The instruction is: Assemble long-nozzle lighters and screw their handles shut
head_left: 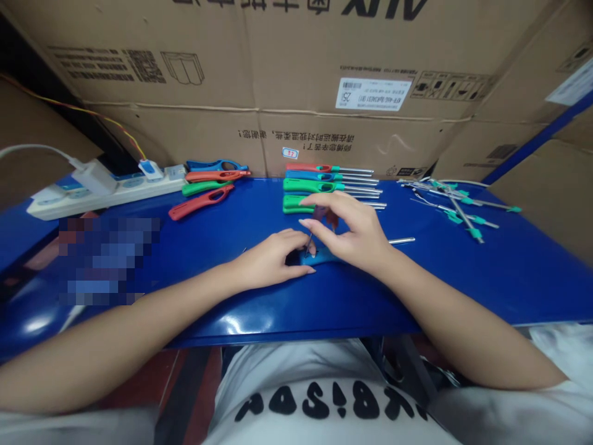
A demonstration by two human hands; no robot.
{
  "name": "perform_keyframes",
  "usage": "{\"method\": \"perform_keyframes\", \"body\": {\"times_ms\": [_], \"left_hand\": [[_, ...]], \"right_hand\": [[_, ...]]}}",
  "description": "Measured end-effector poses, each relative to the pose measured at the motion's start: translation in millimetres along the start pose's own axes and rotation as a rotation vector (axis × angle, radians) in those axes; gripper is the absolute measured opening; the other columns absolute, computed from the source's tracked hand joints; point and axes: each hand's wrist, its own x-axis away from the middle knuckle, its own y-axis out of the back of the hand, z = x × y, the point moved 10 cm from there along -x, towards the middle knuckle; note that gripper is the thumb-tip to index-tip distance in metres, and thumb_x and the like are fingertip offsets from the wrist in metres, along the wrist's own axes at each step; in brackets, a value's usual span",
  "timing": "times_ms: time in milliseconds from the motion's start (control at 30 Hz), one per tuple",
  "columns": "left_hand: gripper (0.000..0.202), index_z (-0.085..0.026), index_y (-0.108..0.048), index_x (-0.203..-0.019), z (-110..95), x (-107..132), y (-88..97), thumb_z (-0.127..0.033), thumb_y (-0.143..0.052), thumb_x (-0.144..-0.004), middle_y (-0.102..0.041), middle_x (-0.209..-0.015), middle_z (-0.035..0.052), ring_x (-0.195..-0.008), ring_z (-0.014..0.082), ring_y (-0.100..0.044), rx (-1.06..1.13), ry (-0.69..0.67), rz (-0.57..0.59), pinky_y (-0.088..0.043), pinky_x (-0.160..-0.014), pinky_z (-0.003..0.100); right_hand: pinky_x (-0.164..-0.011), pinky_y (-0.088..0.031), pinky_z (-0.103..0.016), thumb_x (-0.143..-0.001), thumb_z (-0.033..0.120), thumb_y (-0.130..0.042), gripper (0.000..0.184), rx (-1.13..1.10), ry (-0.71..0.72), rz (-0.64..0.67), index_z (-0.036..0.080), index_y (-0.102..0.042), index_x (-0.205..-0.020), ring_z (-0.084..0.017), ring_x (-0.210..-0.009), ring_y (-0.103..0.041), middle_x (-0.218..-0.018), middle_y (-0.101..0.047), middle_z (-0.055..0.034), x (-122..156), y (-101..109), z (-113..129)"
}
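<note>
A blue long-nosed lighter [319, 256] lies on the blue table in front of me, its metal tube [403, 240] pointing right. My left hand [264, 262] closes thumb and fingers around the handle end. Above it, my right hand [359, 232] grips a small screwdriver [308, 245]. Its thin dark shaft slants down to the lighter's blue body. The tool's handle is mostly hidden by my right fingers, and my right hand and wrist cover the middle of the lighter.
Behind my hands lie several lighters with tubes [312, 185]. Coloured handle shells [204, 204] rest at left by a power strip [104, 199] with a plugged-in charger [95, 177]. Metal tubes with green parts [463, 210] pile at right. A cardboard wall [208, 130] closes the back.
</note>
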Motion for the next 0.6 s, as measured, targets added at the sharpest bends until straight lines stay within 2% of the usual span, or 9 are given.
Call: {"method": "perform_keyframes", "body": {"times_ms": [33, 100, 167, 233, 300, 433, 500, 600], "left_hand": [[0.02, -0.019, -0.064, -0.1, 0, 0, -0.1, -0.031, -0.075, -0.088, -0.071, -0.104, 0.0047, -0.101, 0.0222, -0.066, 0.0, 0.003, 0.0, -0.052, -0.094, 0.036], [0.02, -0.019, -0.064, -0.1, 1, 0, -0.2, -0.032, -0.074, -0.088, -0.071, -0.103, 0.0049, -0.1, 0.0224, -0.066, -0.003, 0.008, -0.001, -0.052, -0.093, 0.036], [0.021, -0.019, -0.065, -0.1, 1, 0, -0.2, -0.033, -0.074, -0.088, -0.07, -0.102, 0.0047, -0.099, 0.0223, -0.066, -0.004, 0.009, -0.001, -0.052, -0.093, 0.037], [0.021, -0.019, -0.065, -0.1, 1, 0, -0.2, -0.032, -0.075, -0.088, -0.07, -0.102, 0.0046, -0.099, 0.0222, -0.066, 0.003, 0.004, 0.002, -0.052, -0.094, 0.036], [0.021, -0.019, -0.064, -0.101, 0, -1, -0.7, -0.031, -0.075, -0.088, -0.07, -0.104, 0.0045, -0.101, 0.022, -0.065, 0.008, 0.001, 0.009, -0.051, -0.095, 0.036], [0.021, -0.019, -0.064, -0.103, 0, -1, -0.8, -0.031, -0.074, -0.089, -0.069, -0.104, 0.0039, -0.101, 0.0215, -0.065, 0.002, 0.003, 0.013, -0.05, -0.095, 0.035], [0.021, -0.019, -0.064, -0.102, 0, -1, -0.3, -0.032, -0.074, -0.088, -0.07, -0.102, 0.0038, -0.1, 0.0216, -0.065, 0.001, 0.003, 0.008, -0.051, -0.094, 0.035], [0.021, -0.019, -0.064, -0.101, 1, -1, -0.1, -0.032, -0.075, -0.088, -0.07, -0.102, 0.0042, -0.099, 0.0221, -0.066, 0.003, 0.009, 0.008, -0.051, -0.094, 0.036]], "right_hand": [[-0.084, -0.058, -0.036, -0.097, 0.036, -0.065, 0.021, 0.047, 0.03, -0.018, 0.022, -0.069, -0.112, -0.018, -0.079, -0.068, -0.095, -0.076, -0.0052, 0, 2, 3], [-0.089, -0.058, -0.038, -0.099, 0.035, -0.061, 0.023, 0.067, 0.049, -0.017, 0.022, -0.069, -0.116, -0.02, -0.086, -0.07, -0.098, -0.076, -0.0068, 0, 2, 5], [-0.091, -0.058, -0.038, -0.104, 0.031, -0.049, 0.03, -0.019, 0.006, 0.022, 0.022, -0.065, -0.129, -0.02, -0.095, -0.071, -0.108, -0.076, -0.0074, -1, -2, 3], [-0.089, -0.059, -0.036, -0.106, 0.028, -0.043, 0.034, -0.115, -0.049, 0.057, 0.024, -0.062, -0.135, -0.018, -0.094, -0.071, -0.11, -0.076, -0.0061, -1, -6, -2], [-0.085, -0.059, -0.035, -0.104, 0.031, -0.051, 0.029, -0.113, -0.051, 0.03, 0.024, -0.067, -0.127, -0.017, -0.084, -0.071, -0.104, -0.077, -0.0046, -1, -3, -3], [-0.084, -0.057, -0.038, -0.096, 0.032, -0.066, 0.015, 0.042, 0.096, -0.083, 0.022, -0.073, -0.106, -0.018, -0.077, -0.068, -0.091, -0.077, -0.0043, -1, 10, 9], [-0.088, -0.057, -0.039, -0.099, 0.029, -0.06, 0.018, 0.034, 0.114, -0.069, 0.023, -0.073, -0.11, -0.02, -0.085, -0.07, -0.095, -0.078, -0.0052, -2, 8, 12], [-0.092, -0.056, -0.039, -0.105, 0.025, -0.046, 0.029, -0.081, 0.008, 0.006, 0.024, -0.068, -0.125, -0.019, -0.096, -0.07, -0.105, -0.078, -0.0053, -3, 0, 4]]}}
